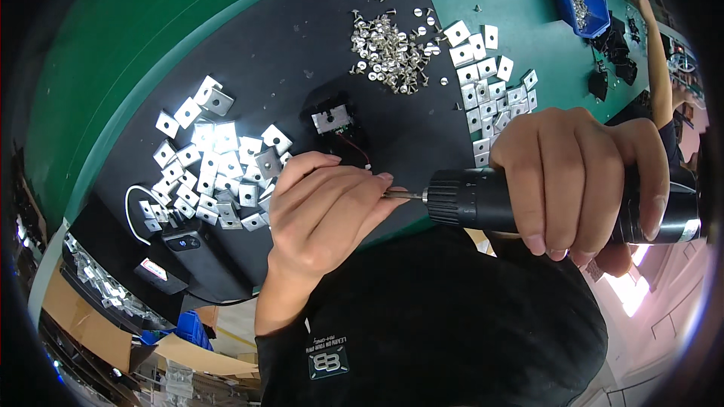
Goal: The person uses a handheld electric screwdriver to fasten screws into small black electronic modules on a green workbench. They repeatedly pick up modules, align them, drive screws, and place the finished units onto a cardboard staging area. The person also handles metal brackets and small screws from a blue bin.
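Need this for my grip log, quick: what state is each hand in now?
Left hand: closed, at the silver bit; whatever it may pinch is hidden.
Right hand: closed, holding the black power driver.

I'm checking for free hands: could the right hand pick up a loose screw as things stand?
Probably not: the right hand is wrapped around the black power driver, though the screws lie uncovered.

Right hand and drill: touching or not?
Touching. The head view shows the right hand curled over the black drill.
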The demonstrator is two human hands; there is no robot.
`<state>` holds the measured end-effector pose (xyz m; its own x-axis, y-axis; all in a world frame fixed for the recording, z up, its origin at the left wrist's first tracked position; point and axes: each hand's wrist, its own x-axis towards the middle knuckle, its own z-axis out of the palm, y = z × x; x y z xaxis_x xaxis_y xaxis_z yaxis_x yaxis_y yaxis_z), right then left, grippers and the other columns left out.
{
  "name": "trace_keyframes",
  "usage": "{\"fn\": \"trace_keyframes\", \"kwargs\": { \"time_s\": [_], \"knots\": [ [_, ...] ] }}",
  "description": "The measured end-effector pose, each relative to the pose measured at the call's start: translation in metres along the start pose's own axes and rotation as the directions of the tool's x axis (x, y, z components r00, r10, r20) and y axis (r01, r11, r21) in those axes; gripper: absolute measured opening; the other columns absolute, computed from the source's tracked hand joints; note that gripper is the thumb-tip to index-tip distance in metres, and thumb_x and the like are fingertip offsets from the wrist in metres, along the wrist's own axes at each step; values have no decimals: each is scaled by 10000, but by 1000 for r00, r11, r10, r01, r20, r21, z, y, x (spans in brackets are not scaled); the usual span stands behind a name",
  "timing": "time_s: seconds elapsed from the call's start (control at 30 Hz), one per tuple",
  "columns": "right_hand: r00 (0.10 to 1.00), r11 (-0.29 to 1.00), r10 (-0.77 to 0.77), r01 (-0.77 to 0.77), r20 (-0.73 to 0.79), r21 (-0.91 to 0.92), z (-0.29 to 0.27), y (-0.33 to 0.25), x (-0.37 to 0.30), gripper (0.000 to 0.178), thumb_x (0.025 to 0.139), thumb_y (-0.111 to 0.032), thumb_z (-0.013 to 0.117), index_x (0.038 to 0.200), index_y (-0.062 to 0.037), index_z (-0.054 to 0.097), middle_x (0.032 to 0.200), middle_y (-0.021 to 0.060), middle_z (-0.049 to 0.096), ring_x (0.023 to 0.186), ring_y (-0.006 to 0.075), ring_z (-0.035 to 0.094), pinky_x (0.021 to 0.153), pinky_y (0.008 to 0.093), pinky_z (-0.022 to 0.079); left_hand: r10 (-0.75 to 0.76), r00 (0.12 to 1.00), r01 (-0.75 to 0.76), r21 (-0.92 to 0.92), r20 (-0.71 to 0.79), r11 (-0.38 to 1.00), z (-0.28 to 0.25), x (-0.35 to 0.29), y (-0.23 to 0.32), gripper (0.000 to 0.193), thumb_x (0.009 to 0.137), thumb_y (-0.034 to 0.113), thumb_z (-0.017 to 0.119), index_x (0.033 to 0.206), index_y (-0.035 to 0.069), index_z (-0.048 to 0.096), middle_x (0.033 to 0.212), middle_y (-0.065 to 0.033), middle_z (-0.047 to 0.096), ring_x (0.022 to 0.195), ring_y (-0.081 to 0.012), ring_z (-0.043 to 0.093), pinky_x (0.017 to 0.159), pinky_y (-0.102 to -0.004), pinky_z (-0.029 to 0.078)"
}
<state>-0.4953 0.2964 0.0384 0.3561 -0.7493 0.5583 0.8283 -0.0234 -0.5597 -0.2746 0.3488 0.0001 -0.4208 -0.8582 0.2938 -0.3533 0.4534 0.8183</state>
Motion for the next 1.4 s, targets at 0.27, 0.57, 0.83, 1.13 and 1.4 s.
{"fn": "trace_keyframes", "kwargs": {
  "time_s": [0.27, 0.57, 0.83, 1.13, 1.4],
  "knots": [
    [966, 945, -104, 22, -236, -325, 15, 14, 5, 398, 822, -181, 736, 1122, -152, 476, 701, -26, 597, 628, 83, 571, 599, 214, 508, -212, 974, 167, 373, 82, 913, -21, 15, -10, 888, 494, 194, 866, 1285, 21, 502, 1280, -166, 520, 1156, -332, 508, 948, -430, 357],
    [952, 875, -132, -18, -275, -483, 19, 32, 8, 464, 827, -226, 726, 1184, -162, 436, 774, -33, 567, 668, 87, 540, 629, 221, 461, -213, 976, 190, 321, 41, 928, -11, 15, -30, 766, 479, 125, 823, 1196, 39, 568, 1129, -125, 557, 1095, -337, 508, 929, -435, 376],
    [952, 882, -128, -19, -277, -471, 15, 40, 12, 472, 832, -231, 719, 1203, -151, 440, 776, -27, 573, 664, 88, 546, 631, 213, 462, -195, 981, 180, 320, 17, 930, -9, 17, -33, 730, 468, 122, 802, 1166, 61, 599, 1087, -105, 555, 1048, -318, 516, 894, -423, 386],
    [993, 841, -31, -36, -115, -540, 13, 42, 13, 356, 809, -202, 740, 1045, -152, 479, 778, -14, 590, 685, 107, 576, 606, 227, 493, -200, 980, 192, 301, -1, 934, -11, 17, -35, 684, 481, 128, 776, 1146, 80, 620, 1055, -86, 563, 1026, -304, 522, 875, -412, 389],
    [997, 812, -30, -21, -77, -583, 15, 49, 14, 297, 809, -128, 698, 1003, -133, 473, 778, 1, 590, 672, 119, 576, 610, 246, 502, -228, 974, 221, 288, -7, 932, -11, 18, -33, 680, 504, 167, 807, 1155, 124, 613, 1063, -60, 542, 1035, -294, 503, 868, -421, 378]
  ]
}}
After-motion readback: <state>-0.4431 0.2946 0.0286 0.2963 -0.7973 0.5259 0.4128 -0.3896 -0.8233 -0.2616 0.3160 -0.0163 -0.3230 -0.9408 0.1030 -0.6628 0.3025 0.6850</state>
